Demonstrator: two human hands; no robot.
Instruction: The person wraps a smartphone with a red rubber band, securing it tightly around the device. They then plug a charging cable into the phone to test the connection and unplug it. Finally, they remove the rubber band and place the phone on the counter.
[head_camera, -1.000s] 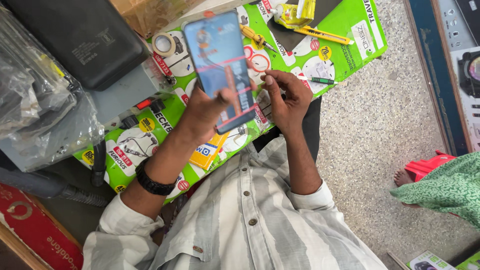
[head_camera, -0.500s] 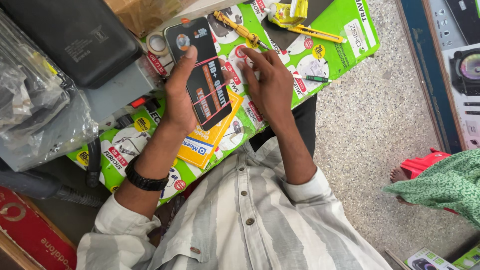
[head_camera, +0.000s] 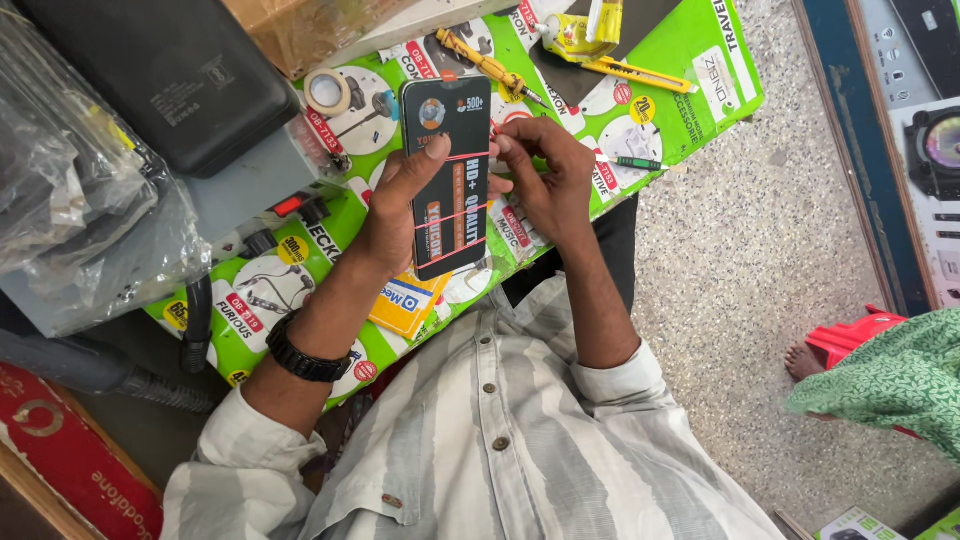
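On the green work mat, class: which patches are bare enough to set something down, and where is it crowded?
On the green mat, the right corner beyond the small green screwdriver is bare, as is the near-left stretch beside the yellow card. It is crowded at the top: tape roll, yellow screwdriver, yellow utility knife, glue tube.

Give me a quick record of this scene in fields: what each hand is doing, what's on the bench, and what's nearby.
Left hand: left hand grips a dark phone-shaped slab with red bands across it
Right hand: right hand pinches at the slab's right edge
Wrist: black watch
Surface: green printed mat
On the mat: tape roll, yellow screwdriver, yellow utility knife, green pen-like tool
Upper left: black box
Right edge: another person's bare foot
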